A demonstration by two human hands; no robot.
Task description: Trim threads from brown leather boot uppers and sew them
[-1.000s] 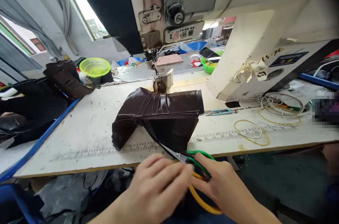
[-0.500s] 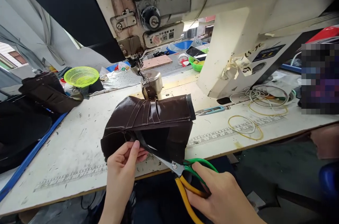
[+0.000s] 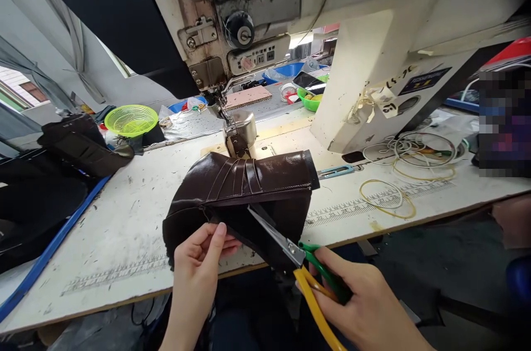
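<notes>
A dark brown leather boot upper [image 3: 244,187] lies on the white worktable [image 3: 124,218] in front of the sewing machine's needle post [image 3: 238,132]. My left hand [image 3: 203,262] pinches the lower edge of the upper near its toe end. My right hand [image 3: 365,306] grips scissors [image 3: 298,254] with green and yellow handles. Their blades reach up into the dark inner side of the upper.
The big sewing machine [image 3: 352,24] fills the top and right. Rubber bands [image 3: 388,199] and a small blue snipper [image 3: 336,171] lie to the right. A yellow-green basket [image 3: 130,118] and more dark leather pieces [image 3: 78,143] sit at the left.
My left hand left the scissors and took the upper's lower edge. My right hand pushed the scissors up and their blades went further into the upper.
</notes>
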